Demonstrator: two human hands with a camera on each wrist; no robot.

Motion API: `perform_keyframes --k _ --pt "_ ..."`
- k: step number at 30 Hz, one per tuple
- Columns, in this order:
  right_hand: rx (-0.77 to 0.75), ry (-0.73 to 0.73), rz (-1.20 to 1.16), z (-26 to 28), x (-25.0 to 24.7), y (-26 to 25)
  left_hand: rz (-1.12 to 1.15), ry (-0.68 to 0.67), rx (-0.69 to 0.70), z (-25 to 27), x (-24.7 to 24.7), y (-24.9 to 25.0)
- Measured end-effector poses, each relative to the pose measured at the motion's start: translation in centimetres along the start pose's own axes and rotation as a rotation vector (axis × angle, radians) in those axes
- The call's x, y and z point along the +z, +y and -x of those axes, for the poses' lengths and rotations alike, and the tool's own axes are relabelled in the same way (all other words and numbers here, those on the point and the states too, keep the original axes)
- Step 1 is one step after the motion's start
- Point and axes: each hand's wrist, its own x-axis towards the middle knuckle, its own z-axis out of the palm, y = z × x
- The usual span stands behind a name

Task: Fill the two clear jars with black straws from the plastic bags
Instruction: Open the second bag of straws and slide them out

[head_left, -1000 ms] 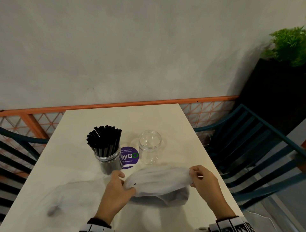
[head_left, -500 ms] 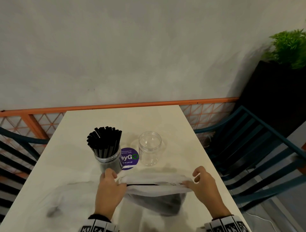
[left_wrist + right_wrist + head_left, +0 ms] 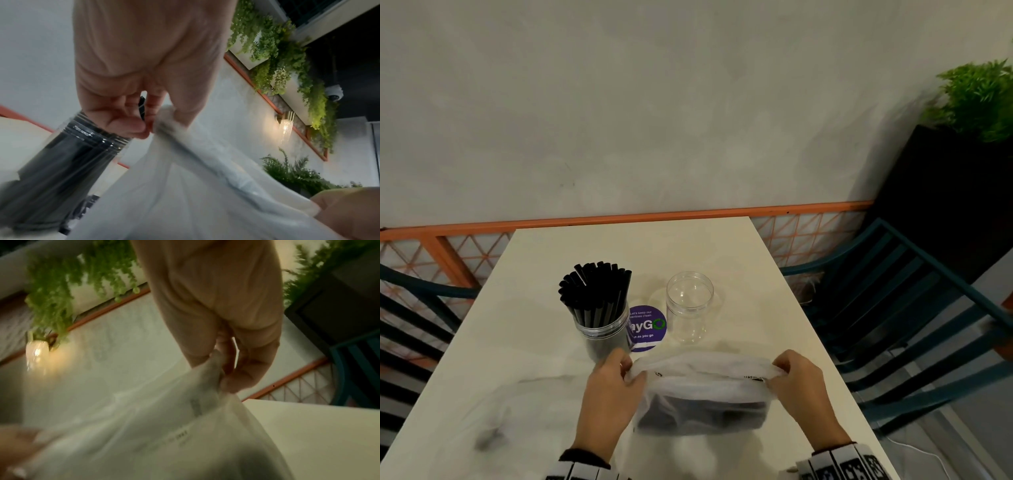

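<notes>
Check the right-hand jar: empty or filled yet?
Empty. The right jar stands upright and see-through to its base, no straws inside. The left jar is packed with black straws.

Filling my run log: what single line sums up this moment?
left hand: pinches translucent plastic bag | right hand: pinches bag | left clear jar: full of black straws | right clear jar: empty

The filled jar (image 3: pixel 602 329) stands just beyond the left hand (image 3: pixel 610 394). The empty jar (image 3: pixel 690 306) stands beyond the plastic bag (image 3: pixel 702 394), its mouth unobstructed.
</notes>
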Motion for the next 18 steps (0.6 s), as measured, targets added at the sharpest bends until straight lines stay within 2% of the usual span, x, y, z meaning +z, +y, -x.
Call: perform_keyframes --k 2,5,8,12,15,18 --pt "0.041 -0.159 -0.132 0.0 -0.1 -0.1 -0.005 -0.031 0.019 -0.1 0.1 -0.1" --pt "0.185 -0.365 -0.584 0.1 -0.5 -0.2 0.085 -0.148 -0.063 -0.6 0.2 -0.8" --pt "0.269 -0.438 -0.836 0.3 -0.5 -0.5 0.406 -0.335 -0.245 -0.6 0.3 -1.3" --pt "0.412 -0.508 -1.096 0.2 -0.5 -0.2 0.822 -0.423 -0.480 -0.7 0.3 -1.6" --pt "0.521 -0.557 -1.217 0.0 -0.6 0.7 1.026 -0.451 -0.570 -0.9 -0.1 -2.5" --pt "0.606 -0.617 -1.261 0.1 -0.3 1.4 1.083 -0.478 -0.565 -0.7 0.0 -3.5"
